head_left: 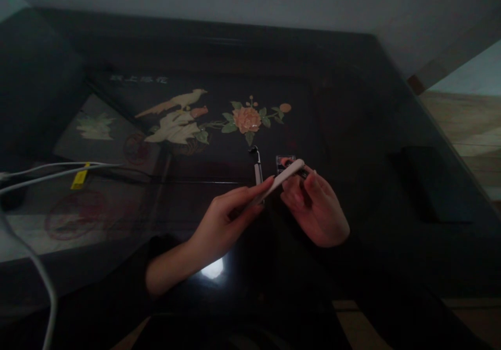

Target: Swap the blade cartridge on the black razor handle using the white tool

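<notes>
**Because one end is gripped, the other lies within reach**

While most of the scene is very dim, the glossy black table (344,104) fills much of the view, and its bird-and-flower inlay (246,120) lies beyond the hands, out of their way. A white cable (37,258) loops along the left edge, apart from the hands, and a dark flat object (434,185) rests well off to the right, where no elbow is likely to knock it.

The left hand (219,222) pinches a pale slim object (287,175) between thumb and fingers. It is held by its near end, above the table and tilted up to the right, probably so that the far end is open to the other hand. The right hand (317,211) is curled at that far end (whether its fingertips close on the small dark part there, I cannot tell), perhaps steadying it.

A thin stick with a hooked black tip (257,172) shows just behind the left fingers, its lower part hidden by them. Near the cable sits a yellow tag (80,177). Smallest is a clear case (279,163), partly covered by the pale slim object and handy to the right fingers.
</notes>
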`<state>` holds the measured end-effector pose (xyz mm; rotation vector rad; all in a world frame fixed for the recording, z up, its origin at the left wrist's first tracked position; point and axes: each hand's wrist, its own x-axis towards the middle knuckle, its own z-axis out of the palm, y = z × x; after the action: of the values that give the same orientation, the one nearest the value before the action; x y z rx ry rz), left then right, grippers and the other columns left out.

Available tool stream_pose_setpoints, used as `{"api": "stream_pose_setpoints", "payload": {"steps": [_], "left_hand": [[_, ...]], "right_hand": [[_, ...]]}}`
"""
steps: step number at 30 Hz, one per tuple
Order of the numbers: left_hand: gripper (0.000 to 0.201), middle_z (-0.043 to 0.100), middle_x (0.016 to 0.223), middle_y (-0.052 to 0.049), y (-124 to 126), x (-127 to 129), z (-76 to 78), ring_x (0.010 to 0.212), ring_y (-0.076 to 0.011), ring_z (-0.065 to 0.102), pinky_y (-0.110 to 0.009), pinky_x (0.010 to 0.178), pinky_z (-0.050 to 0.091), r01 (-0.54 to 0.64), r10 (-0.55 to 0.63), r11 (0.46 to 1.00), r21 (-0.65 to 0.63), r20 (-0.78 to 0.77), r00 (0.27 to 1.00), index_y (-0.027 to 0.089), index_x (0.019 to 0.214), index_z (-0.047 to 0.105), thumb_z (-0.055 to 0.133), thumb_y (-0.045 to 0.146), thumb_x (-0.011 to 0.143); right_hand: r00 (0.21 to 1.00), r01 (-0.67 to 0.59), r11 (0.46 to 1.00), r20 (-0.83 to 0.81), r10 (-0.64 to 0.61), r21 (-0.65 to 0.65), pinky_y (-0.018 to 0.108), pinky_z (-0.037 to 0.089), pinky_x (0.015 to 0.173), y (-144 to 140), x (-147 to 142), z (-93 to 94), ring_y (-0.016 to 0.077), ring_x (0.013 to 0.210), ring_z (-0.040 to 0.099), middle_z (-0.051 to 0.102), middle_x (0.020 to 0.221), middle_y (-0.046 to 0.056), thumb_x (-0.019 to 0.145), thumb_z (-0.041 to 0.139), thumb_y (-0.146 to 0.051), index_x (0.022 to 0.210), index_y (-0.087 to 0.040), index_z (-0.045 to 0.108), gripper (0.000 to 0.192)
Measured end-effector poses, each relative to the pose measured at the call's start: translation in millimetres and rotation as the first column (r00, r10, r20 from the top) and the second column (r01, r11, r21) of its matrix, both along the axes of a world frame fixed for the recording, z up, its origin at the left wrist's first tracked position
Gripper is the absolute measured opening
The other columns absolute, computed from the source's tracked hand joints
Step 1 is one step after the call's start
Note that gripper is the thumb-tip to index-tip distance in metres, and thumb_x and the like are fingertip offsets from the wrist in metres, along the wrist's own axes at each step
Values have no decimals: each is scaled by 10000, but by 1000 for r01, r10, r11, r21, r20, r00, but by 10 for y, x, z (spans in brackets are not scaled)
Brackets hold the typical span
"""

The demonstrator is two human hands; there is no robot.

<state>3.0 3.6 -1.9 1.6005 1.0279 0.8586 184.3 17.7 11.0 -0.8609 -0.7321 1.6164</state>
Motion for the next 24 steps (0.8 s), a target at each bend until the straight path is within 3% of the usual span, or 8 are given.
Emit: {"api": "stream_pose_setpoints", "payload": {"steps": [8, 16, 24], "left_hand": [[460, 699, 912, -32, 35, 13, 45, 699, -113, 526, -193, 576, 400, -77, 77, 995, -63, 10, 997, 218, 1358, 586, 573, 177, 900], [464, 680, 761, -5, 22, 20, 72, 556, -90, 415, -189, 495, 343, -67, 72, 990, -128, 35, 997, 195, 1356, 590, 571, 185, 893], [469, 615, 713, 20, 3, 24, 73, 546, -76, 398, -169, 491, 347, -21, 27, 991, -131, 40, 999, 183, 1372, 572, 550, 183, 903]], "right_hand": [[999, -4, 998, -53, 8, 68, 266, 188, 443, 16, 4, -6, 76, 432, 261, 422, 481, -86, 773, 763, -445, 806, -206, 642, 270], [1000, 21, 999, -10, -21, 43, 269, 188, 443, 7, 4, -3, 79, 437, 263, 433, 490, -86, 761, 765, -452, 922, -201, 663, 314], [999, 38, 999, 23, -38, 9, 267, 193, 442, 11, 6, -3, 86, 451, 253, 415, 488, -87, 743, 767, -440, 1006, -205, 692, 360]]}}
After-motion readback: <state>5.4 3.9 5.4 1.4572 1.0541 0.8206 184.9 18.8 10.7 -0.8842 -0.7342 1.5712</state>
